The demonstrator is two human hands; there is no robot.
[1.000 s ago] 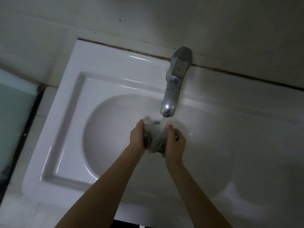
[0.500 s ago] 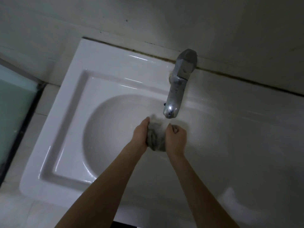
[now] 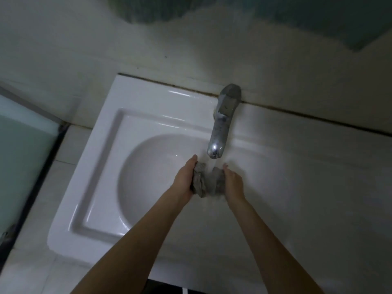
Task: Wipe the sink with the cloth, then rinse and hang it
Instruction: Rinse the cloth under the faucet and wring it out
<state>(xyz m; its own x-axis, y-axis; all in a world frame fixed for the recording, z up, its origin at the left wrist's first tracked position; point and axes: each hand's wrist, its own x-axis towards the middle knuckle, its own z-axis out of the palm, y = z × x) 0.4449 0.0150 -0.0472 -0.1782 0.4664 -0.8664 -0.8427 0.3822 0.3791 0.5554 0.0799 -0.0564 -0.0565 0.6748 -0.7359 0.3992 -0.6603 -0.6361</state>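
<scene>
A person's two bare hands hold a bunched grey cloth (image 3: 206, 181) over the round bowl of a white ceramic sink (image 3: 106, 166), directly beneath the spout of a chrome faucet (image 3: 220, 126). The left hand (image 3: 184, 181) clasps the cloth's left end, its fingers (image 3: 192, 161) wrapped round the fabric and hidden behind it; the right hand (image 3: 233, 183) grips the right end, fingers curled shut on the wad with a thumb tip showing at its top. The cloth is crumpled into a short, thick roll whose long axis runs roughly left to right between the two palms, sagging slightly in the middle, with a ragged end pointing down toward the basin. A pale blur of running water (image 3: 210, 164) falls from the spout onto the middle of the roll. The faucet rises from the back ledge of the sink, where a dark seam meets the tiled wall (image 3: 84, 49), and its long body points toward the viewer, ending just above and between the hands. Both forearms reach up from the bottom edge of the frame. A frosted glass panel (image 3: 23, 149) stands to the left of the sink, well apart from the cloth. The light is dim, and the weave of the cloth cannot be made out.
</scene>
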